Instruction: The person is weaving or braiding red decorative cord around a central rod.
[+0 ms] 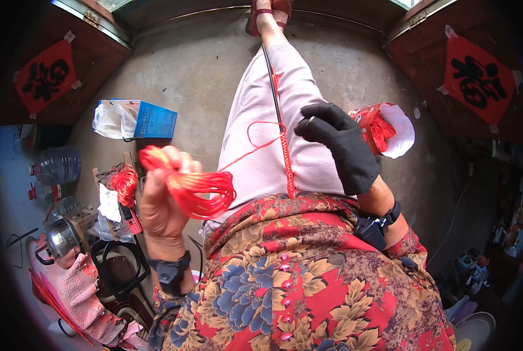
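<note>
Your left hand (163, 196) clamps a bundle of red cord (200, 190); your gloved right hand (338, 143) pinches the thin rod (275, 93), which looks partly wrapped in cord, the upper stretch bare.

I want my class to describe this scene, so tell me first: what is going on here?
A seated person is working red cord along a thin dark rod that lies over the outstretched leg. The bare left hand holds up a bundle of red cord, with one strand running across to the rod. The right hand, in a black glove, pinches the rod's upper part, above a stretch already wrapped in red cord. A red bag of more cord sits beside the leg.
</note>
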Tool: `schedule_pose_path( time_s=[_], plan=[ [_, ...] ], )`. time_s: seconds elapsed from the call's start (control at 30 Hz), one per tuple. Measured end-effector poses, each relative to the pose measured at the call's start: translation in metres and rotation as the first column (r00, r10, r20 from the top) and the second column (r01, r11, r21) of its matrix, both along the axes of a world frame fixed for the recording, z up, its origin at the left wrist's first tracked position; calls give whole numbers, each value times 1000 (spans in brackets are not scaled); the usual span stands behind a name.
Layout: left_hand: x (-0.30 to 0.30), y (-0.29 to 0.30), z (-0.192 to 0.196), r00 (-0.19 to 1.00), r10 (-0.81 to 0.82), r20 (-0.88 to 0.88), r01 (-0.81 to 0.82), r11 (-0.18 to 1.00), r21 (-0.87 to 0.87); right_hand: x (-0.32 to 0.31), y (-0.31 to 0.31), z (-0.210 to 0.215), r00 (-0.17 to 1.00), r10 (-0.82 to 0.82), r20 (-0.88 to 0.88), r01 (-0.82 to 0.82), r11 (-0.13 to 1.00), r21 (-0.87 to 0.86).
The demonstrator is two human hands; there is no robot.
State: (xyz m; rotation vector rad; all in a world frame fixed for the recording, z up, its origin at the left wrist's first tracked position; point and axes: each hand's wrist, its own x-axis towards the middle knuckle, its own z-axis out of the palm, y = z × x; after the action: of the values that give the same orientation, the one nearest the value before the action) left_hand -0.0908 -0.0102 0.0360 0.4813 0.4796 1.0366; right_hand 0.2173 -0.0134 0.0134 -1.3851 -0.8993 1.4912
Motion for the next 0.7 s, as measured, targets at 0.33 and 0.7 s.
schedule_pose_path(
  time_s=[0.33,0.7],
  plan=[
    [-11,18,101,960,-2,280,-59,976,211,-15,14,13,885,-11,465,-255,825,505],
    [-3,27,54,663,157,-732,-24,982,189,-5,22,48,940,228,-253,-215,973,79]
  ],
)
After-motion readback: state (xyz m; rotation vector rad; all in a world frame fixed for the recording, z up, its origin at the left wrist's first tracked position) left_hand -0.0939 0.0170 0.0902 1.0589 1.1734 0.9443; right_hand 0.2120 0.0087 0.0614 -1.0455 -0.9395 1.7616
